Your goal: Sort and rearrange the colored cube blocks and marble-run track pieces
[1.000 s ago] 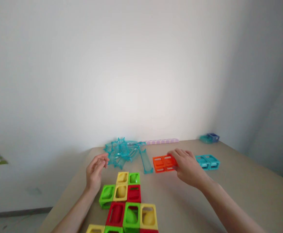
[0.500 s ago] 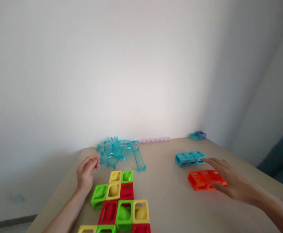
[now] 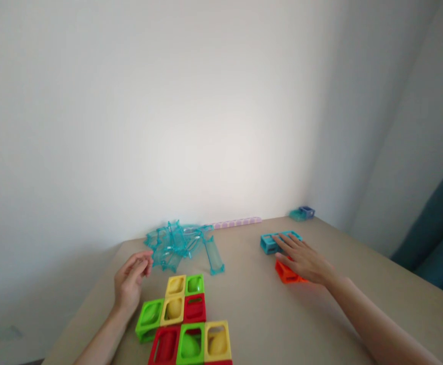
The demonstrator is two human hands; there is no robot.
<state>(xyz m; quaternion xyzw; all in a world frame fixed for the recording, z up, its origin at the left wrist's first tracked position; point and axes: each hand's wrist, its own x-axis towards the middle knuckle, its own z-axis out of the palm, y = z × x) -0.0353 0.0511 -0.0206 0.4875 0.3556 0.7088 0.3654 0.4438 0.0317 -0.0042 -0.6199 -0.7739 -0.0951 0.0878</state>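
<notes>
My right hand (image 3: 305, 259) lies palm down with its fingers stretched out over an orange three-cell block row (image 3: 287, 274) and a blue three-cell block row (image 3: 269, 244). The fingertips reach onto the blue row, and the palm covers much of the orange one. At the left, my left hand (image 3: 130, 279) hovers or rests by the table edge, its fingers curled in toward the thumb and nothing visible in them. Close beside it stand joined cube frames: a green cube (image 3: 149, 315), a yellow cube (image 3: 173, 308) and a red cube (image 3: 194, 308), among several others.
Clear teal plastic track pieces (image 3: 175, 243) lie heaped near the wall, with one long piece (image 3: 214, 256) apart. Behind them a lilac patterned strip (image 3: 237, 222) runs along the wall. A small purple block (image 3: 307, 212) sits at the far right corner. A teal curtain (image 3: 434, 243) hangs at right.
My right hand has moved left and forward, from the right end of the orange row to over both rows. The camera view has shifted slightly. My left hand stays curled in place.
</notes>
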